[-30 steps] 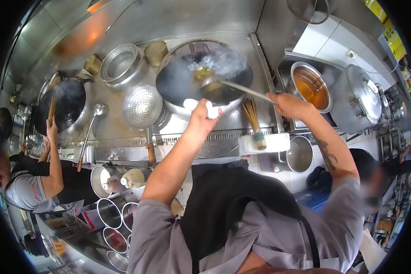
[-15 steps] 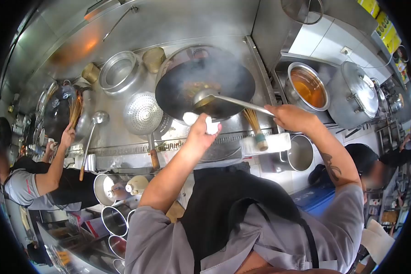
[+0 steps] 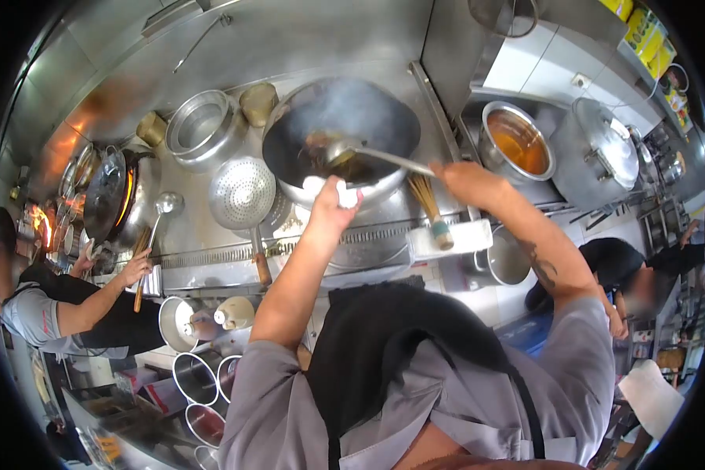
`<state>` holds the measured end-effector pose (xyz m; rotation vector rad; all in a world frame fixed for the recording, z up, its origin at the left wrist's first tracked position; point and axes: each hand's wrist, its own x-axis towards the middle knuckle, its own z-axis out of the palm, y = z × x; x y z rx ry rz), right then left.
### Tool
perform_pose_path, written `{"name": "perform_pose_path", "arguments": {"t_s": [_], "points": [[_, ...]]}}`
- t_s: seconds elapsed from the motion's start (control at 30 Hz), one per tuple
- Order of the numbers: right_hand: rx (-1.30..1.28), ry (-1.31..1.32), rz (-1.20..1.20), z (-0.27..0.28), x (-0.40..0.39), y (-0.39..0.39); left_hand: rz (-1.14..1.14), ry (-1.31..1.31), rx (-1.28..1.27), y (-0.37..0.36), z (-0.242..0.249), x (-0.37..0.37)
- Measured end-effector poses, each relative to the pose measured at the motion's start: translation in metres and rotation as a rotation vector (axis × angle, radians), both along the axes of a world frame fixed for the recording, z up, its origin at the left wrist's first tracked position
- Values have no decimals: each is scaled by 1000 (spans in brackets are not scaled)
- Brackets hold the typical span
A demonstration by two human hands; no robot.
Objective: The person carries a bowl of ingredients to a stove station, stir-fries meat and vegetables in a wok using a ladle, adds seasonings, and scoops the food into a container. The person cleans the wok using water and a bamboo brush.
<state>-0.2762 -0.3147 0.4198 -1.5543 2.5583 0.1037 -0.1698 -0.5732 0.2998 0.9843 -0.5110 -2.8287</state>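
My left hand (image 3: 334,214) is closed around a folded white cloth (image 3: 314,185) at the near rim of a large black wok (image 3: 388,117). With the cloth between, it appears to grip the wok's edge. Steam rises from the wok, and some dark, brownish food (image 3: 316,144) lies in it. A metal ladle (image 3: 395,160) is held by its handle in my right hand (image 3: 471,186). Its bowl rests among the food, on the wok's left side.
A perforated skimmer (image 3: 244,192) lies left of the wok, near stacked metal pots (image 3: 200,129). To the right are a bamboo brush (image 3: 431,211), a bowl of orange liquid (image 3: 521,149) and a lidded pot (image 3: 595,149). A co-worker (image 3: 70,313) stands left beside another wok (image 3: 106,196).
The wok has shifted slightly left and its tilt has changed; my hands, the ladle and the food moved with it. The co-worker's hand with a bamboo brush has come down beside a ladle.
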Motion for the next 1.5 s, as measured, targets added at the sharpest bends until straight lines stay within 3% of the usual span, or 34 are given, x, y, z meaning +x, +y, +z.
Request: {"name": "perform_pose_path", "arguments": {"t_s": [0.07,0.17,0.23,0.33,0.4,0.5,0.53,0.57,0.63,0.8,0.87,1.03,1.1,1.13,1.23,1.27,1.33,1.4,1.43,1.47,1.5], "points": [[45,-37,-5,3,1,8,-32,-42,-32,11,7,12],[100,-169,-129,-4,14,6,9,-71,-13,-2,-23,-1],[75,-87,-85,4,7,0,33,-71,19,-6,-14,-12],[-1,-180,-1,-4,-11,22,-66,-29,10,20,13,20],[-3,-181,-2,-11,-23,12,-8,-25,2,16,17,14],[14,-133,-87,-24,-18,-6,10,-16,-91,-3,-29,-4],[39,-94,-163,-25,-22,-12,-23,69,-87,2,-65,11],[-16,28,-130,-31,-14,-8,-36,1,-66,13,-96,25],[-28,167,-36,-24,7,2,-203,68,-28,30,-107,72],[42,220,39,-25,33,14,28,18,-13,5,-22,40],[-76,194,-29,-35,31,17,-86,10,-8,-10,-24,29],[-271,95,-251,-56,28,18,-36,37,-108,-5,7,33],[-573,57,-325,-62,15,14,-48,65,-233,-3,21,33],[-583,63,-326,-62,11,11,-50,73,-242,2,22,35],[-733,-140,-542,-64,14,4,26,90,-654,33,4,50],[-634,-264,-656,-61,22,-3,100,169,-771,36,-23,48],[-709,-609,-689,-40,59,-25,91,126,-766,42,-7,47],[-775,-1274,-590,-73,62,-22,-94,-32,-681,27,31,45],[-749,-1598,-811,-39,83,-30,-109,8,-549,17,28,45],[-743,-1603,-816,-36,83,-25,-109,2,-546,16,23,49],[-775,-1901,-866,-35,81,-17,-123,8,-396,15,19,55]]}}
